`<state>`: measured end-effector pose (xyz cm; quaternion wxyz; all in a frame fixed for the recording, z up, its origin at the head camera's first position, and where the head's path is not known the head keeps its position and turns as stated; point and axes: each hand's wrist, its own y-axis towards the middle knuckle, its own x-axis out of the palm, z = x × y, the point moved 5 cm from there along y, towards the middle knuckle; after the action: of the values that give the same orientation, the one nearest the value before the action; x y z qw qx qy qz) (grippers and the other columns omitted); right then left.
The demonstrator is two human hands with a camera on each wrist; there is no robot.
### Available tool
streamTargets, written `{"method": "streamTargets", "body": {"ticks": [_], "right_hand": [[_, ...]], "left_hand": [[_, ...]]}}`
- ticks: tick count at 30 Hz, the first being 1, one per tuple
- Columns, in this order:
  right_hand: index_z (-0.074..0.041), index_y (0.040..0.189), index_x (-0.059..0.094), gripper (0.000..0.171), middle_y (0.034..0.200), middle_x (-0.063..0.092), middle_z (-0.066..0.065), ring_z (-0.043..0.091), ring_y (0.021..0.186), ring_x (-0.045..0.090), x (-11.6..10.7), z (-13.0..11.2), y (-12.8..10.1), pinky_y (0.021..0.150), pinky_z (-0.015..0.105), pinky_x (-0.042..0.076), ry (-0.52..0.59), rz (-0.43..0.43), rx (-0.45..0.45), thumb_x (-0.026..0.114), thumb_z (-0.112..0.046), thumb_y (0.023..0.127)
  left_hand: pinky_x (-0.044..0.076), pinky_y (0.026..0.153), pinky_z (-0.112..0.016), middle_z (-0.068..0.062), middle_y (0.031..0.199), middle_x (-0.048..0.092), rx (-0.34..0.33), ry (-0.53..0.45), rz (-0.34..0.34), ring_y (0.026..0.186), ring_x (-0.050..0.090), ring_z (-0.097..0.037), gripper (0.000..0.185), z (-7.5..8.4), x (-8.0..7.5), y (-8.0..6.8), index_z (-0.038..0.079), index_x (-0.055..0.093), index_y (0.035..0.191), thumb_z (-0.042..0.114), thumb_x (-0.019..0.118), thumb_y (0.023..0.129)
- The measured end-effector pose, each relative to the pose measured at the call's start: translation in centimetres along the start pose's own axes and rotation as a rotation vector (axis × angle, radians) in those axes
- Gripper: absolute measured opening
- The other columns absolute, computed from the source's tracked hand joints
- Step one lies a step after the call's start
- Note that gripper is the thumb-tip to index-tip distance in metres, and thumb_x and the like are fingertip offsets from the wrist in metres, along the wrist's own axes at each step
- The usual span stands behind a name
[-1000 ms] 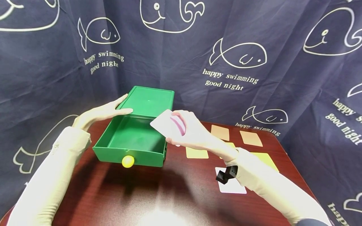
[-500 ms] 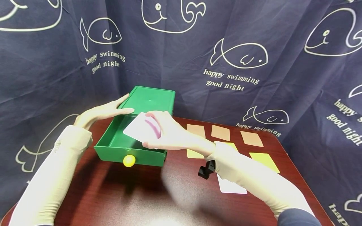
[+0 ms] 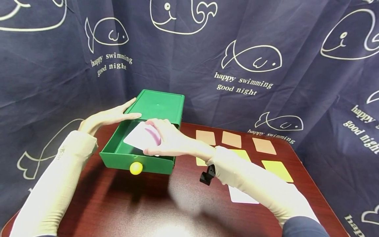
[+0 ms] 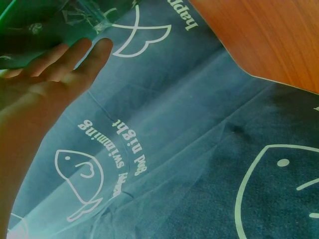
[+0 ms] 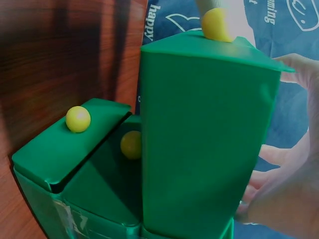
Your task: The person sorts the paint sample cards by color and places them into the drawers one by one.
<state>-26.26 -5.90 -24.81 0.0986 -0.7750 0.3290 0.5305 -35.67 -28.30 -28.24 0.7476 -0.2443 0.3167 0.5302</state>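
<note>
My right hand [image 3: 170, 140] pinches a white card [image 3: 139, 136] with a curved pink band on it, between thumb and fingers. The card is tilted over the pulled-out green drawer [image 3: 118, 160], overlapping its inside in the head view. A yellow knob [image 3: 136, 168] sits on the drawer's front. With fingers spread, my left hand [image 3: 113, 117] rests against the left edge of the green cabinet [image 3: 158, 106]. In the right wrist view the drawer [image 5: 204, 139] hides the card, and part of my right hand [image 5: 291, 184] shows beside it.
Right of the cabinet, orange cards [image 3: 232, 139] lie in a row on the dark red table [image 3: 118, 210]. Yellow cards [image 3: 277, 170] and a white card [image 3: 241, 196] lie nearer. Lower closed drawers with yellow knobs [image 5: 78, 119] show below. A blue curtain [image 3: 189, 65] hangs behind.
My right hand has moved left with the white card, from the drawer's right side to over its inside. My left hand has stayed against the cabinet.
</note>
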Motion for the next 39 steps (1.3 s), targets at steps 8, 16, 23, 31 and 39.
{"method": "streamTargets", "body": {"ticks": [8,16,23,31,39], "right_hand": [[-0.014,0.141,0.04,0.077,0.133,0.053,0.001,0.018,0.112,0.043,0.5,0.6,0.0,0.087,0.031,0.045,-0.048,-0.001,0.006,0.075,-0.041,0.078],[-0.015,0.138,0.046,0.069,0.134,0.055,0.0,0.019,0.124,0.042,0.3,1.1,-0.9,0.103,0.037,0.041,-0.036,0.024,0.022,0.071,-0.045,0.081],[-0.014,0.13,0.054,0.057,0.129,0.057,-0.001,0.017,0.122,0.043,-1.4,1.9,-5.0,0.107,0.041,0.037,-0.051,0.24,0.003,0.071,-0.042,0.084],[-0.013,0.127,0.056,0.06,0.124,0.061,0.003,0.022,0.116,0.048,-1.6,6.8,-12.4,0.098,0.041,0.043,-0.092,0.433,0.12,0.077,-0.04,0.078],[-0.007,0.128,0.056,0.069,0.127,0.058,0.01,0.026,0.117,0.048,-0.5,12.7,-19.4,0.095,0.045,0.044,-0.257,0.436,0.203,0.082,-0.039,0.072]], "left_hand": [[0.009,0.121,-0.055,-0.004,0.164,0.001,0.001,0.0,-0.004,0.149,0.008,-0.028,0.093,0.1,0.2,0.2,0.021,-0.005,0.156,0.052,0.055,0.093],[0.01,0.121,-0.057,-0.005,0.164,0.0,0.001,-0.005,-0.016,0.149,0.008,-0.029,0.091,0.2,0.4,0.1,0.023,-0.006,0.156,0.051,0.054,0.094],[0.009,0.12,-0.057,-0.004,0.164,-0.002,-0.004,-0.018,-0.022,0.149,0.006,-0.029,0.09,0.1,0.6,0.1,0.024,-0.007,0.156,0.05,0.054,0.094],[0.008,0.12,-0.058,-0.002,0.164,-0.003,-0.011,0.005,-0.022,0.15,0.003,-0.029,0.089,-0.2,0.5,-0.3,0.026,-0.007,0.156,0.052,0.052,0.095],[0.006,0.12,-0.059,0.001,0.164,-0.005,-0.021,0.019,-0.013,0.15,0.0,-0.028,0.088,-0.3,0.2,-0.5,0.03,-0.008,0.155,0.055,0.05,0.094]]}}
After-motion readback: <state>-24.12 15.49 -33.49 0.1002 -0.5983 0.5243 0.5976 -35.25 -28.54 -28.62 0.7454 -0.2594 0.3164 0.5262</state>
